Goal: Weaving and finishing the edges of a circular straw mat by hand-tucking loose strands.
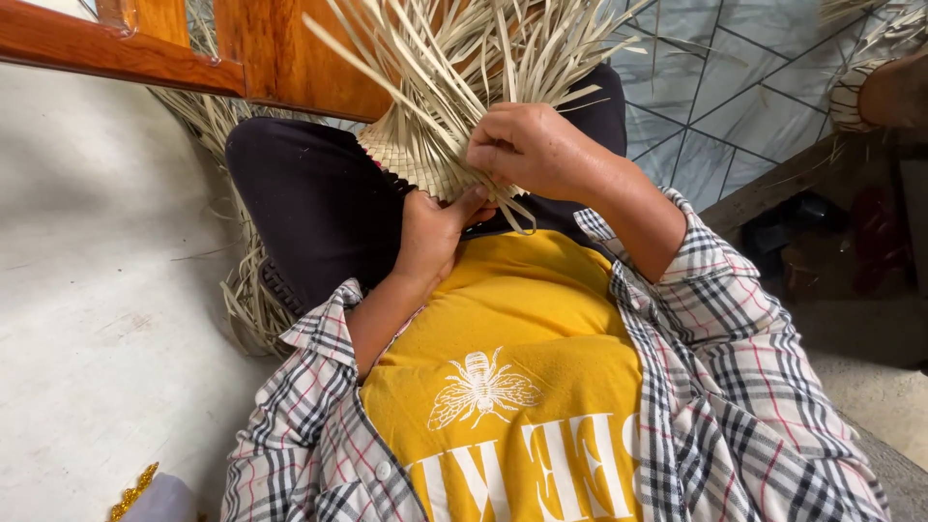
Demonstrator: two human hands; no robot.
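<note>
Floor [87, 290], pale and smooth, fills the left of the view, with a patterned mat [715, 106] at upper right and a reddish wooden frame [193, 58] crossing the top left corner. The person sits with dark-trousered legs [309, 203] drawn up, wearing a yellow shirt [512, 358] under an open plaid overshirt [735, 387]. A heap of loose dry strips [242, 290] lies on the floor under and beside the left leg.

Resting on the lap, the partly woven palm-leaf piece [411, 155] has a tight checked band at its base, and its unwoven strips [483, 48] fan upward and away from the body, so its long axis runs away from the person. It lies directly ahead of both hands and touching them.

The right hand [532, 150] is on top, fingers curled and closed over a bunch of strips at the woven edge. The left hand [435, 227] sits lower and nearer the body, its thumb pressed up against the underside of the weave; its other fingers are hidden behind the piece.
</note>
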